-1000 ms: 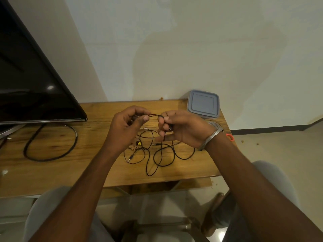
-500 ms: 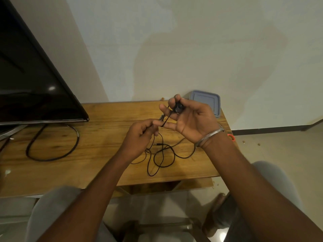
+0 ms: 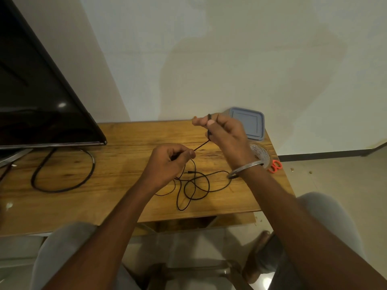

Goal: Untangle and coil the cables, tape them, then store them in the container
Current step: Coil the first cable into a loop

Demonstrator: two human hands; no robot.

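Grip: left hand (image 3: 169, 162) pinched shut on thin black cable (image 3: 194, 185), right hand (image 3: 225, 133) raised, fingers closed around the same cable's end. Short stretch pulled taut between them, likely to feed turns for coiling. Rest of cable lies in loose loops on counter (image 3: 117, 178) below the hands. Tape roll (image 3: 260, 152) and orange scissors (image 3: 275, 166) near right wrist, handy for taping; roll print unreadable. Lidded container (image 3: 249, 125) at far edge, closed, no label visible.
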